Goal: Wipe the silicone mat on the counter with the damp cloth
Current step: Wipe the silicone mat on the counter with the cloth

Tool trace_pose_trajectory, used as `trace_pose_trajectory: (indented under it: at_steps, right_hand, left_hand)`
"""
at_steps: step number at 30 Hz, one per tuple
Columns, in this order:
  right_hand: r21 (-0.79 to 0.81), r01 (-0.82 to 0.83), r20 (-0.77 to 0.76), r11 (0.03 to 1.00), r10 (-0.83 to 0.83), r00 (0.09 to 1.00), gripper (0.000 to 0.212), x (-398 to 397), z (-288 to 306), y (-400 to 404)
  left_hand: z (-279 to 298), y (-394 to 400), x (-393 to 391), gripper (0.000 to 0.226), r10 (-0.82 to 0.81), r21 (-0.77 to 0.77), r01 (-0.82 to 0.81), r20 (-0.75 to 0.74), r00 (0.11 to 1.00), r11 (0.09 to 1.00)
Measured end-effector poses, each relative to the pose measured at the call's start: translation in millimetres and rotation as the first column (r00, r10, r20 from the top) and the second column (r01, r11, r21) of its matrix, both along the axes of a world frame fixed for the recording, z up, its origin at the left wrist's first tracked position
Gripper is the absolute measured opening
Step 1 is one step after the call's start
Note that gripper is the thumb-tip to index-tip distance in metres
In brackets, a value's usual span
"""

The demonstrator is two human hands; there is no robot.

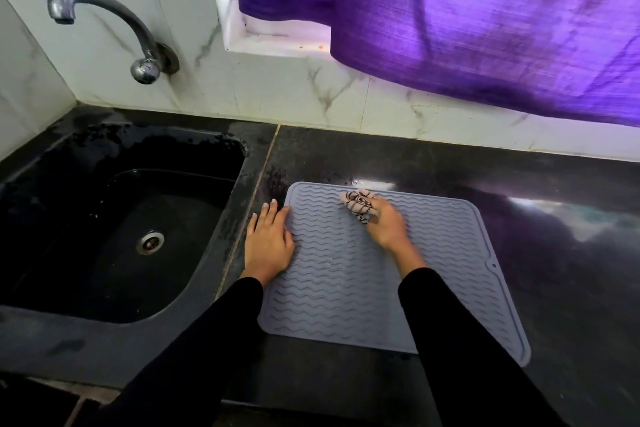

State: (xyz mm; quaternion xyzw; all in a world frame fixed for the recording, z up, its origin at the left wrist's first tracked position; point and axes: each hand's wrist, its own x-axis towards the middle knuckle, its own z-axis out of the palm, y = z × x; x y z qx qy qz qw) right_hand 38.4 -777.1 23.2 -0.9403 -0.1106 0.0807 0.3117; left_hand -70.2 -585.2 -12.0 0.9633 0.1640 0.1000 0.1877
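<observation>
A grey silicone mat (446,274) with wavy ridges lies flat on the dark counter (554,253), right of the sink. My right hand (386,225) is closed around a bunched pale cloth (356,203) with dark line patterns, pressing it on the mat near its far edge. My left hand (268,243) lies flat, fingers spread, across the mat's left edge, partly on the mat and partly on the counter. Black sleeves cover both forearms and hide part of the mat's near side.
A black sink (114,229) with a metal drain (150,242) sits to the left, under a curved metal tap (104,21) on the tiled wall. A purple curtain (485,21) hangs over the window ledge behind the counter. Water drops speckle the counter beside the mat.
</observation>
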Motion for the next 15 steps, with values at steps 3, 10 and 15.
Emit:
trace_pose_trajectory:
  at_steps: [3,10,15]
  right_hand:
    - [0.202,0.085,-0.115,0.976,-0.062,0.991,0.036,13,-2,3]
    - [0.309,0.310,-0.126,0.899,-0.284,0.951,0.034,-6,31,13]
    - [0.077,0.122,0.017,0.989,-0.124,0.992,0.042,-58,3,33]
  left_hand:
    - [2,0,0,0.062,-0.002,-0.008,0.003,0.012,1.000,1.000]
    - [3,0,-2,0.061,0.001,-0.017,-0.001,0.024,1.000,1.000]
    - [0,1,-1,0.062,-0.005,-0.015,0.006,0.025,1.000,1.000]
